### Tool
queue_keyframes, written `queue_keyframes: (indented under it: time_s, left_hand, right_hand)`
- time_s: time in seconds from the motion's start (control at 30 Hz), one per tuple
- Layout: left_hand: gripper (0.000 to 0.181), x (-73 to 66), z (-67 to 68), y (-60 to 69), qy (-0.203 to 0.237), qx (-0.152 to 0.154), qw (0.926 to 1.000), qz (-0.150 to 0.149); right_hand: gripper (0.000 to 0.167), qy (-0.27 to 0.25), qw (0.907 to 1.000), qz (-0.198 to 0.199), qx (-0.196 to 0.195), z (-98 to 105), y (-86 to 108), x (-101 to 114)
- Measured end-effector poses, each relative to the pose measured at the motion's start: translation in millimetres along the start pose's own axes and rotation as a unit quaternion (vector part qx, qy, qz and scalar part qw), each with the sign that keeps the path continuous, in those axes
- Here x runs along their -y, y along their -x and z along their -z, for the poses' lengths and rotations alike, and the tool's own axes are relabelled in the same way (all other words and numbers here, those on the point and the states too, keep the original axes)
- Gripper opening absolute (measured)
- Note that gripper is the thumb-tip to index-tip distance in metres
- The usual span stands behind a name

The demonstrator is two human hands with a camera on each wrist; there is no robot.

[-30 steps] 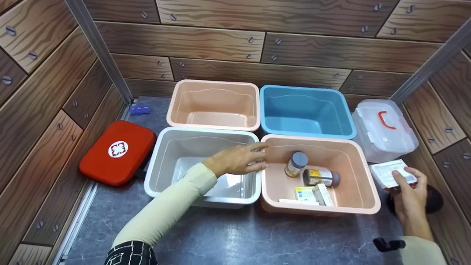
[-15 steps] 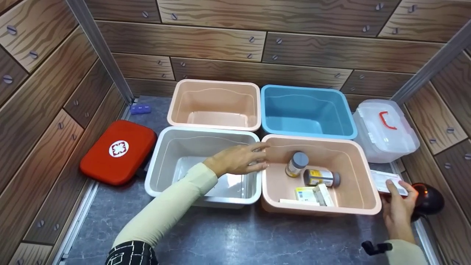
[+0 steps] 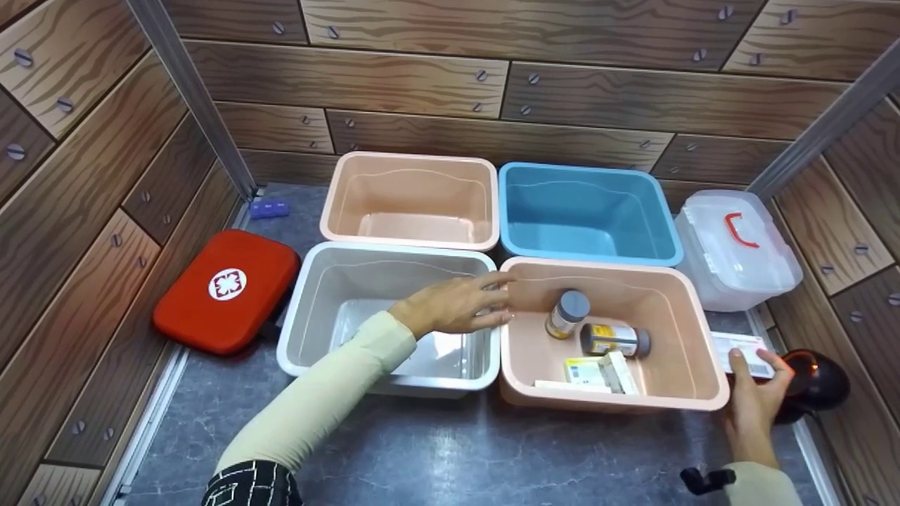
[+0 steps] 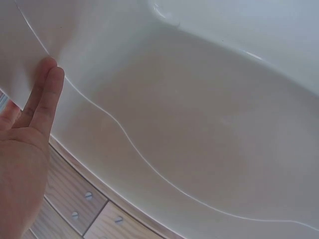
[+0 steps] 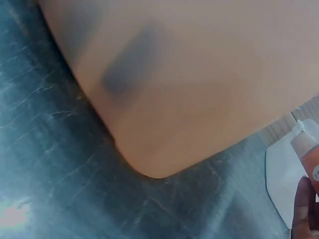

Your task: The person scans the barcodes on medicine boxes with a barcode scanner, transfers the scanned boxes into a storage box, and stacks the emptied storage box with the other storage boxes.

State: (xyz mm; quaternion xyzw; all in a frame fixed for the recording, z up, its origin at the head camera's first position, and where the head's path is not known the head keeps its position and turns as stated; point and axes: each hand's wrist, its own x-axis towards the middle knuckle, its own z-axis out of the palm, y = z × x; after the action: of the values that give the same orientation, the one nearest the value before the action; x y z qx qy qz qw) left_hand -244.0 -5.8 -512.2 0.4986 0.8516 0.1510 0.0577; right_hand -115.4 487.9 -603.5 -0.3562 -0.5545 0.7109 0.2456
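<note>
White medicine carton point(image 3: 742, 355), one, held just outside the right wall of the front peach bin point(image 3: 675, 316).

Head view: we record the right hand point(image 3: 756, 407) pinching the carton, thumb across its printed upper face, where we note what looks like a barcode. Beside it, one black device point(image 3: 815, 383), red glow showing, red light on the nearest finger. Left hand point(image 3: 453, 306): fingers extended and a little apart, holding nothing, over the adjoining rims of the grey bin point(image 3: 351, 309) and the peach one. Peach bin contents: standing bottle point(image 3: 568, 314), lying bottle point(image 3: 615, 339), small boxes point(image 3: 585, 371).

Left wrist view: fingers nearly straight before a pale bin wall; no object grasped. Contact with the wall we cannot tell.

Right wrist view: peach bin's outer side, blurred, filling most of the frame; at the right edge, the carton's orange side with a finger on it, cut off by the frame.

Step in hand, as we judge it: presenting the carton to the device, probably a scanner. Next move, in our estimate, calls for a steady grip with a code facing the light, then a lift clear of the bin rim.
</note>
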Motion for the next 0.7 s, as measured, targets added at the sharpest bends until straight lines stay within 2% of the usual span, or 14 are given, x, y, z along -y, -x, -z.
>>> queue_keyframes:
  time_s: [0.27, 0.4, 0.53, 0.63, 0.7]
  left_hand:
    - [0.039, 0.7, -1.5, 0.5, -0.003, -0.009, 1.0, -0.001]
    - [0.04, 0.9, -1.2, 0.8, 0.002, -0.007, 1.0, -0.004]
    - [0.04, 0.5, -0.2, 0.5, -0.001, -0.005, 1.0, -0.005]
    - [0.04, 0.3, 0.0, 0.3, -0.002, -0.004, 1.0, -0.005]
    - [0.039, 0.5, -0.1, 0.2, -0.002, -0.004, 1.0, -0.006]
  right_hand:
    - [0.037, 0.029, 0.9994, 0.009, -0.017, 0.5, 6.1, -6.4]
    - [0.038, 0.044, 0.9986, 0.017, -0.023, 0.9, 2.1, -0.3]
    - [0.034, -0.013, 0.9996, 0.023, -0.006, 0.0, -7.3, 24.9]
    - [0.029, -0.061, 0.9973, 0.038, 0.013, -5.3, -13.6, 54.5]
    - [0.027, -0.066, 0.9961, 0.055, 0.02, -11.7, -17.8, 75.0]
